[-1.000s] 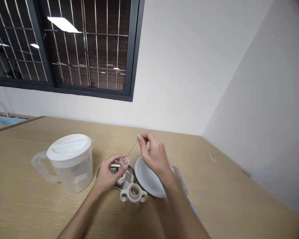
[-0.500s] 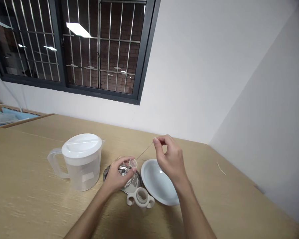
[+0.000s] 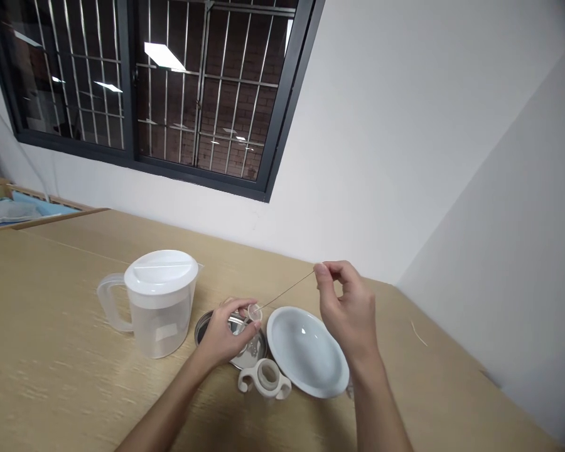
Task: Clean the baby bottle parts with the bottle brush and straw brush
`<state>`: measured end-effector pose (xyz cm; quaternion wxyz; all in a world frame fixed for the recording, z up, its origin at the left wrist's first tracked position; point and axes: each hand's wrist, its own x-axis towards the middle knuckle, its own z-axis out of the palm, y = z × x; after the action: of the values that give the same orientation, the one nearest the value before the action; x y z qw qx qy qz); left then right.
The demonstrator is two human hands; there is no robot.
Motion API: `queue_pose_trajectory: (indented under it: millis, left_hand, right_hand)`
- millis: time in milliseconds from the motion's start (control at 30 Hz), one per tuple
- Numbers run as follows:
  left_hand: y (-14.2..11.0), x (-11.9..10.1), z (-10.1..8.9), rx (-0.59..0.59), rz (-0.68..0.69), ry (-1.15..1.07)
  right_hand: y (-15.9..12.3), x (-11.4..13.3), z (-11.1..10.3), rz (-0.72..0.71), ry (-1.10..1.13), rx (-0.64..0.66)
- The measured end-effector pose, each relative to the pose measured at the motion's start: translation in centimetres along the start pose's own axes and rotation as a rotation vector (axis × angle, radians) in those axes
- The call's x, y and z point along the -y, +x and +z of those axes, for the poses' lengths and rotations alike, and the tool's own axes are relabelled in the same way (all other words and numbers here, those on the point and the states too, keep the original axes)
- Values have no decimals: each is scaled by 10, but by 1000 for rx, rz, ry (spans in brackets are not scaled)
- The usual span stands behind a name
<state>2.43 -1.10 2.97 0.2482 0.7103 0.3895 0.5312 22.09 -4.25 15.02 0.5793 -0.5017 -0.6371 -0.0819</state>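
Note:
My left hand (image 3: 228, 333) holds a small clear round plastic piece (image 3: 255, 312) between thumb and fingers, above a shiny metal plate (image 3: 248, 359). My right hand (image 3: 351, 304), raised over the far side of a pale blue-white bowl (image 3: 306, 351), pinches the upper end of a thin straight strand (image 3: 287, 291). The strand slants down to the round piece; whether it is thread or wire I cannot tell. In front of the plate stands a clear container with a white two-hooked collar (image 3: 265, 378) round its open mouth. Wet-looking spots show on the plate.
A clear plastic jug (image 3: 162, 314) with a white lid stands on the wooden table (image 3: 66, 370) to the left. A pale curved strip (image 3: 419, 333) lies at the right. Behind the table are a white wall and a barred window (image 3: 202, 88).
My right hand has moved to the right and away from my left hand, with more of the strand stretched between them. The left hand stays over the plate. The view has shifted slightly.

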Motion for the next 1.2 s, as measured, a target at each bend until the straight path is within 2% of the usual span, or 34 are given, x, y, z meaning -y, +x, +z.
queue_pose_trajectory:
  millis: [300,467,700,967,1200]
  left_hand:
    - [1,-3,2,16,19,31]
    - [1,-1,2,-17,-1,-23]
    - [1,4,3,-2,-30,-20]
    - [4,14,0,-41,-113,-65]
    - [6,19,0,-66,-80,-152]
  right_hand:
    - [-2,0,6,-123,41,104]
    - [-7,0,25,-140,118,197]
    - [-18,-4,55,-117,158,309]
    - [-18,-8,55,-103,126,421]
    - [-30,-8,67,-134,90,543]
